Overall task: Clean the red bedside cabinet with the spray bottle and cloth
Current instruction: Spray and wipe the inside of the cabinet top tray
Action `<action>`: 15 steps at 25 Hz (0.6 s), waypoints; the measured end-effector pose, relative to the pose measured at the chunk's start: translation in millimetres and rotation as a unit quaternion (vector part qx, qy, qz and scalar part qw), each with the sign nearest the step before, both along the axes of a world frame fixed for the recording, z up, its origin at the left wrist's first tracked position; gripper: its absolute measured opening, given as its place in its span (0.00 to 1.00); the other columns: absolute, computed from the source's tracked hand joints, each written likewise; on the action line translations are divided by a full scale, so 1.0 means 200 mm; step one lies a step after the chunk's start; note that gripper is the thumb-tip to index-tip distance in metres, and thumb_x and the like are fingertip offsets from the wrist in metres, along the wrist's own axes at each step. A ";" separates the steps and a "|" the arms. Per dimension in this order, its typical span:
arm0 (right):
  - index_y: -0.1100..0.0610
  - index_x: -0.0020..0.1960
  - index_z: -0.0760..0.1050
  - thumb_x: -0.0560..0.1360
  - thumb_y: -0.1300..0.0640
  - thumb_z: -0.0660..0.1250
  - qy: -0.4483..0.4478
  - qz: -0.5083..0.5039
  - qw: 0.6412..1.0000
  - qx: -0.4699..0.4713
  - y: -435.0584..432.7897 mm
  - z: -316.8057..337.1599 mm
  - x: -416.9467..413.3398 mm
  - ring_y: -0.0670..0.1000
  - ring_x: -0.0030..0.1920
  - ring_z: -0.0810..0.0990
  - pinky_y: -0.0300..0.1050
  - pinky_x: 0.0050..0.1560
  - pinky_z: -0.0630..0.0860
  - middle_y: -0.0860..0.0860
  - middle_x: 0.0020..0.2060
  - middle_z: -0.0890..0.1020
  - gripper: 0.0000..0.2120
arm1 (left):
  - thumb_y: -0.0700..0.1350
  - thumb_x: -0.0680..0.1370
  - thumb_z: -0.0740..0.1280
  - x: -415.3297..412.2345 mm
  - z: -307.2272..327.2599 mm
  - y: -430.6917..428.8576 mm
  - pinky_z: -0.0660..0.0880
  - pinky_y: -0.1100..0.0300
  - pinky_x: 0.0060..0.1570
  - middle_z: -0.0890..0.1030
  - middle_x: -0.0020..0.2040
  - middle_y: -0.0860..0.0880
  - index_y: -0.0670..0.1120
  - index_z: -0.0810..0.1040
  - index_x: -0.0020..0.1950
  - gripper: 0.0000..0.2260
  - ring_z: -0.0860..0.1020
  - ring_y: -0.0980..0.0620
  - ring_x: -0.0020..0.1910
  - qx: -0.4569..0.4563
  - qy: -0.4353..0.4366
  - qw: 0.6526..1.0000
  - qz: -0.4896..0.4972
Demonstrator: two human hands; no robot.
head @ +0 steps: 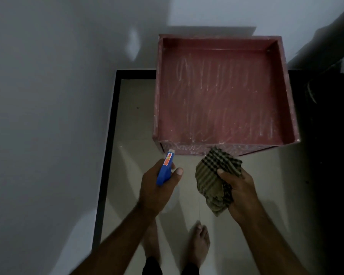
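Streaks of pale residue cross the recessed top of the red bedside cabinet [216,100], which stands on the tiled floor [131,135] against the grey wall [48,96]; a raised rim runs round its top, and the front face below is smeared the same way. Both hands are low in the head view, in front of the cabinet and apart from each other, side by side; the left hand [155,191] is wrapped round the spray bottle [165,169], fingers curled about its blue head, thumb along the side, white nozzle pointing toward the cabinet's near left corner. The right hand [242,195] clutches the cloth [210,183], a bunched checked rag in olive and black; its upper fold overlaps the cabinet's front edge in the view, though whether it touches I cannot tell. Bare feet [199,241] stand on the floor beneath the hands; dark furniture [325,46] fills the right side.
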State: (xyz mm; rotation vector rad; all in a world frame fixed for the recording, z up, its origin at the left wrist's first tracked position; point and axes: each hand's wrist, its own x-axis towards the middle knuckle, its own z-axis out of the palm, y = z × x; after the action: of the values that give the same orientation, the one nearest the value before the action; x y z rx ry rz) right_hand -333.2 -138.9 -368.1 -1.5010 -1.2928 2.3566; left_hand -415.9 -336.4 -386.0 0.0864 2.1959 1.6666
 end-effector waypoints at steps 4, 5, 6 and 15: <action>0.62 0.61 0.81 0.80 0.70 0.67 -0.023 0.013 0.998 0.051 -0.07 -0.04 0.01 0.61 0.50 0.88 0.56 0.47 0.86 0.60 0.51 0.88 0.12 | 0.52 0.75 0.73 -0.05 -0.13 -0.02 0.75 0.40 0.40 0.74 0.36 0.37 0.42 0.76 0.45 0.14 0.73 0.35 0.36 -0.004 -0.003 1.000 0.012; 0.62 0.60 0.81 0.80 0.70 0.67 -0.027 0.016 0.998 0.060 -0.08 -0.05 0.00 0.62 0.50 0.88 0.57 0.50 0.86 0.60 0.51 0.88 0.12 | 0.54 0.75 0.72 -0.06 -0.15 -0.02 0.75 0.40 0.40 0.74 0.36 0.38 0.43 0.76 0.45 0.15 0.73 0.35 0.36 -0.010 0.001 1.000 0.016; 0.61 0.60 0.82 0.80 0.70 0.67 -0.032 0.021 0.997 0.068 -0.09 -0.07 0.00 0.62 0.50 0.88 0.57 0.51 0.85 0.60 0.50 0.88 0.12 | 0.55 0.74 0.71 -0.08 -0.18 -0.02 0.75 0.40 0.40 0.74 0.36 0.39 0.44 0.76 0.45 0.15 0.73 0.35 0.36 -0.015 0.005 1.000 0.015; 0.59 0.62 0.82 0.80 0.69 0.67 -0.035 0.041 0.995 0.085 -0.13 -0.15 -0.09 0.60 0.52 0.88 0.57 0.54 0.84 0.56 0.51 0.88 0.13 | 0.53 0.77 0.72 -0.18 -0.31 -0.04 0.75 0.49 0.38 0.73 0.33 0.46 0.44 0.72 0.41 0.15 0.72 0.45 0.32 -0.089 0.054 0.995 0.007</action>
State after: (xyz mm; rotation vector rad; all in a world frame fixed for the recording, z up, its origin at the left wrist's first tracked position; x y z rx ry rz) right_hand -351.1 -164.4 -398.1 -1.5197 -1.5566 2.1927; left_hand -451.4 -344.3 -447.3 0.1146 2.4204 1.4983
